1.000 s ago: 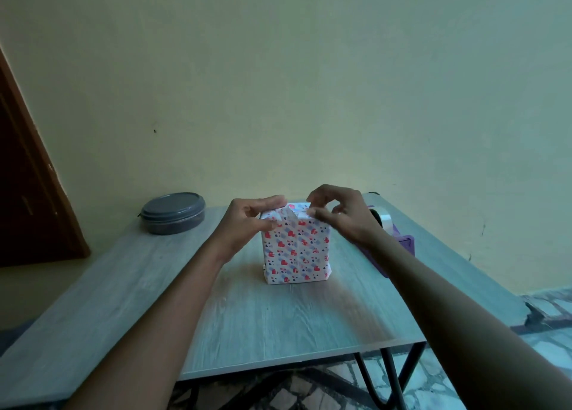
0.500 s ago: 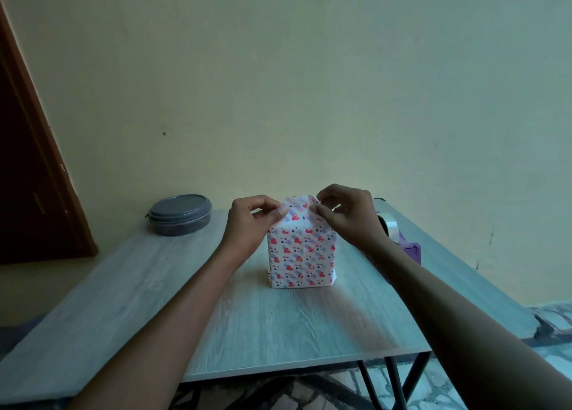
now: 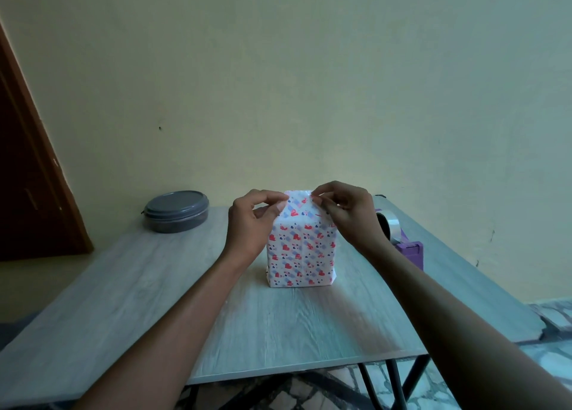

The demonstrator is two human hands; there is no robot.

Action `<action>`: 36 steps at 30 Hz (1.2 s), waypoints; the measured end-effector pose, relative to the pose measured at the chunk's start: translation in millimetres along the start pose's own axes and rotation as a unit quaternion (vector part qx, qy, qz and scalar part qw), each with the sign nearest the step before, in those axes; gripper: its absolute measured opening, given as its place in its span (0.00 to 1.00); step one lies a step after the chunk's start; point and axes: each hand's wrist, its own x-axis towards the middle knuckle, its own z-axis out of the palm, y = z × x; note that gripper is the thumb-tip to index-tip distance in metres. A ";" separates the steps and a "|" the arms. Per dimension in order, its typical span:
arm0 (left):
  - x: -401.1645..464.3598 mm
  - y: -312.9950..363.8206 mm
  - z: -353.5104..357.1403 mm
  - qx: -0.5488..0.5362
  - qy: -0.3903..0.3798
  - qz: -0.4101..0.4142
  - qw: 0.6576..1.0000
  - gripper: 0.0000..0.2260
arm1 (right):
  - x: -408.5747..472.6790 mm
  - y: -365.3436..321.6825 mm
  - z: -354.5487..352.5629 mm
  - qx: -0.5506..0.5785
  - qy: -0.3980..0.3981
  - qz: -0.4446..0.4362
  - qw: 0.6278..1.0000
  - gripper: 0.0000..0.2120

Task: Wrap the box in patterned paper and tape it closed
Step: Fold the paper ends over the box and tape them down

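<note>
Box point(image 3: 301, 252) upright, heart-patterned paper | both hands pinch top flap

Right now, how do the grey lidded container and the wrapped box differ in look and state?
The grey container is low, round and plain dark grey; the wrapped box is tall, upright and covered in white paper with red and blue hearts. The container sits untouched at the far left of the table; the box stands mid-table, its top paper flap pinched by the left hand and right hand. Both rest on the table.
</note>
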 end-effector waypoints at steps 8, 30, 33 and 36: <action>3.7 2.5 0.2 -0.020 0.024 -0.054 0.998 0.04 | 2.6 -0.5 -6.5 0.016 -0.013 0.034 0.999 0.06; 13.8 15.9 3.5 0.226 -0.021 -0.012 0.974 0.03 | 9.6 -24.2 -4.6 -0.142 -0.064 0.015 0.988 0.12; 18.0 15.7 1.0 0.265 -0.046 0.018 0.963 0.03 | 12.4 -26.8 -4.6 -0.159 -0.084 0.037 0.983 0.15; 21.5 15.3 0.6 0.297 -0.065 0.045 0.952 0.03 | 15.7 -26.8 -1.5 -0.187 -0.105 0.051 0.975 0.13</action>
